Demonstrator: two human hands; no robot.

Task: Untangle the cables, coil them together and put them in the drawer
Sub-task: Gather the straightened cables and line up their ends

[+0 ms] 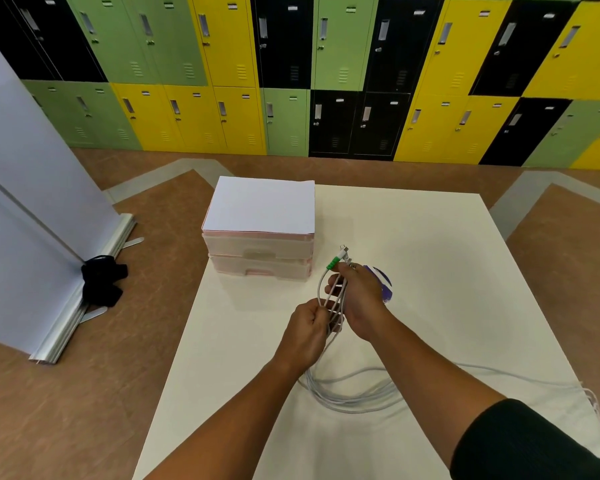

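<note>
Cables (355,398): plug ends are held bunched in the curled fingers of the right hand (361,299). Strands are pinched by the left hand (307,329), and the slack lies looped on the surface (430,244). Even loops are advised, fed untwisted. Drawer (260,271) closed.

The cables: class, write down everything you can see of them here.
The cables are thin, pale grey cords. Their plug ends, one with a green collar, stick up above the right hand, which grips the strands; the left hand pinches them lower down. Below the hands they drop into loose loops on the white table, one strand trailing right towards its edge.
</note>
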